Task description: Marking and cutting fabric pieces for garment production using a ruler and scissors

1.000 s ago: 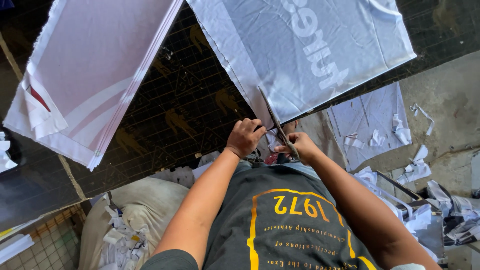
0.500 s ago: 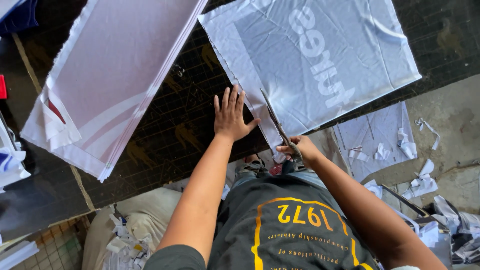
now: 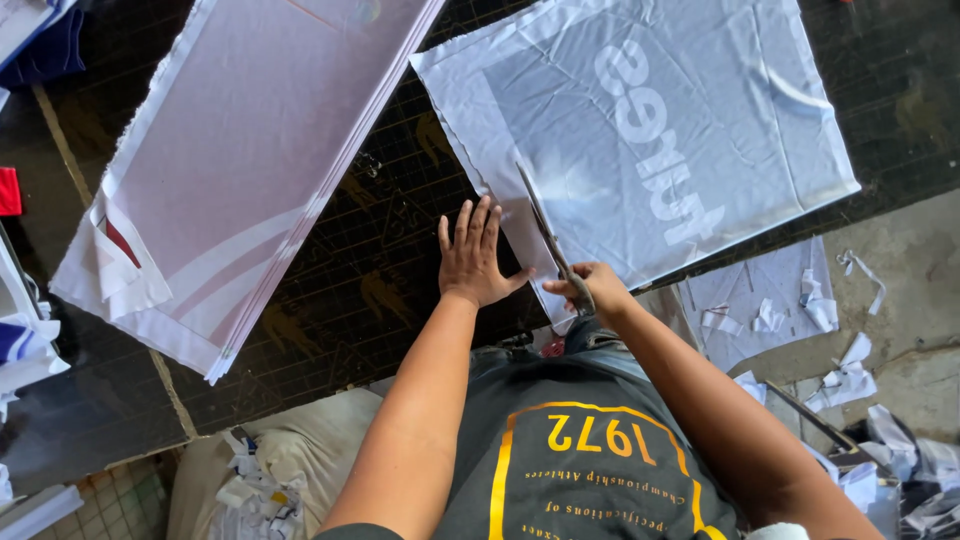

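Dark gridded cutting table (image 3: 380, 300), scraps (image 3: 840, 380) on floor beside it. Left hand (image 3: 475, 258) flat, fingers spread, pinning edge of white printed cloth (image 3: 650, 130) so it lies taut. Right hand (image 3: 595, 290) closed around scissors (image 3: 548, 235), blades over cloth edge. Pink cloth stack (image 3: 250, 160) set aside, well apart.
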